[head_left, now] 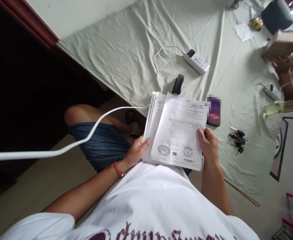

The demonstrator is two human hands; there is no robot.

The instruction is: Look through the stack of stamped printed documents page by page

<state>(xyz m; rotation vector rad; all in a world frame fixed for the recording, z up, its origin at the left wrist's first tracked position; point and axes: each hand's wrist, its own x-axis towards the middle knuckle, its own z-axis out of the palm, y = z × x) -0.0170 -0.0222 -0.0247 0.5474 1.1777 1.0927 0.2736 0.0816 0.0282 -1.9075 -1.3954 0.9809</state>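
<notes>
Held in front of my white shirt is a small stack of printed papers (156, 115). My left hand (138, 148) grips the stack's left side, thumb on top, a red bracelet at the wrist. On the right, my right hand (208, 143) pinches the edge of the top sheet (180, 133), which bears two round stamps and a barcode. That sheet lies shifted to the right over the others. Just beyond its upper edge is a black stapler (178, 84). A phone (213, 111) with a lit screen lies by its right edge, partly covered by the paper.
A green cloth (126, 53) covers the table. A white cable runs across to a white power bank-like block (196, 62). Keys (238, 140) lie at right. Farther right are a bottle of yellowish liquid (283, 106), a cardboard box (282, 43) and another person's hands (283, 65).
</notes>
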